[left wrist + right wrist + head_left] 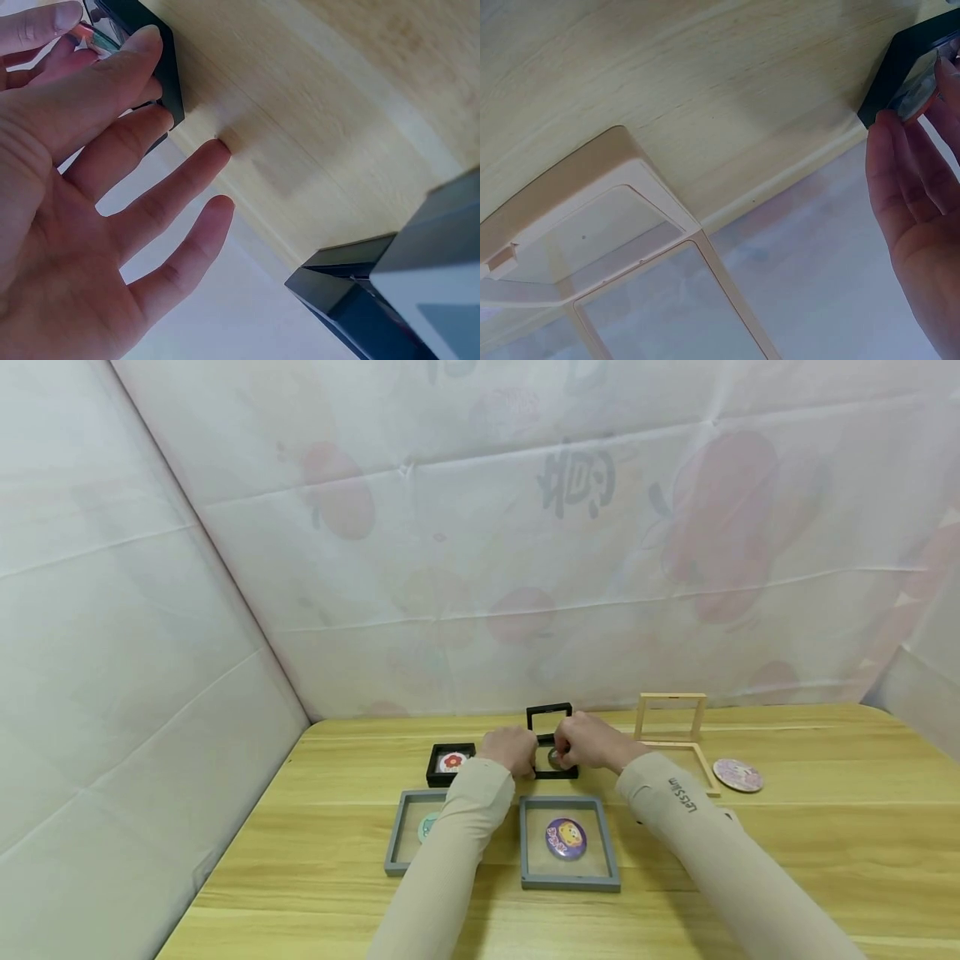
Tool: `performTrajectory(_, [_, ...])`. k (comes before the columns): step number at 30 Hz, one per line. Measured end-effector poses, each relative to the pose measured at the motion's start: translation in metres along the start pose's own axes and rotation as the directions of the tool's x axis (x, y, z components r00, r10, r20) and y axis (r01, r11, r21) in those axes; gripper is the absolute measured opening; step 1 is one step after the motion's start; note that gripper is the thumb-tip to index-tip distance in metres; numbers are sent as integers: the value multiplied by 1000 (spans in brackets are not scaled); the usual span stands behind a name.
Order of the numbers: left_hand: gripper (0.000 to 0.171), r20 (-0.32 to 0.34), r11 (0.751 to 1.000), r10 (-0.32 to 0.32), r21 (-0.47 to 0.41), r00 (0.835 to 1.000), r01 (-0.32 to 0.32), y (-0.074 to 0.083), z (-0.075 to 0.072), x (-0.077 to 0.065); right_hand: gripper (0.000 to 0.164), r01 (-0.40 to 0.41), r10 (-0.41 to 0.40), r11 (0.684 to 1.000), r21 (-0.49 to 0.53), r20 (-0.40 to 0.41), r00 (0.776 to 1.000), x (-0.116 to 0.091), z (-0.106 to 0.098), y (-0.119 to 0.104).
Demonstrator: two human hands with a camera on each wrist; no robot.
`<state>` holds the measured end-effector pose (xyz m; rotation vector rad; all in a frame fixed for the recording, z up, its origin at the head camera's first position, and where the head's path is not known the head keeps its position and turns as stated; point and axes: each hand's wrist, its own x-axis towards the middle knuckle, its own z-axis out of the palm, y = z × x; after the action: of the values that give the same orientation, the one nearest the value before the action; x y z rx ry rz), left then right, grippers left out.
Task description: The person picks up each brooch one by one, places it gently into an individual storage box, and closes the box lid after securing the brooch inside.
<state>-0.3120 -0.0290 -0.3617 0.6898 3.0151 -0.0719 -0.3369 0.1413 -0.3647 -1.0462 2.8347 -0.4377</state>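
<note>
A small open black display frame [556, 774] lies at the back middle of the table, its lid [549, 707] standing up behind. On its left side, my left hand [510, 749] holds the rim between thumb and fingers; the left wrist view shows the ring and little fingers extended away from it. From the right, my right hand [596, 742] pinches a round badge [553, 758] over the frame. This badge [919, 94] is tilted in the right wrist view, with an orange edge; its face is mostly hidden.
A black frame with a red flower badge [452, 762] lies left. Nearer are two grey frames, one holding a purple badge [566, 839], the other a teal badge [427, 827] partly behind my left sleeve. An open wooden frame [705, 770] and a pink badge [738, 775] lie right.
</note>
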Motion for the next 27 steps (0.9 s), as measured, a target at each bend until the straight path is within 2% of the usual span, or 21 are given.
performTrajectory(11, [30, 12, 1000, 7, 2, 1000, -7, -3, 4, 4, 15, 63, -63, 998, 1, -33, 998, 1, 4, -3])
performTrajectory(12, [31, -3, 1000, 15, 4, 1000, -15, -4, 10, 8, 15, 66, -66, 998, 1, -36, 997, 1, 4, -3])
performTrajectory(14, [29, 9, 1000, 10, 4, 1000, -10, -3, 8, 7, 14, 69, -69, 998, -4, -38, 997, 2, 5, -3])
performTrajectory(18, [26, 1, 1000, 7, 9, 1000, -7, -3, 6, 6, 13, 56, -56, 998, -15, -42, 998, 2, 7, -4])
performTrajectory(19, [25, 15, 1000, -3, 7, 1000, 3, -1, 0, 1, 13, 54, -54, 998, -18, -44, 998, 2, 8, -5])
performTrajectory(27, [18, -8, 1000, 3, -11, 1000, -3, -2, 2, -1, 13, 20, -20, 1000, -8, -39, 999, 4, 9, -6])
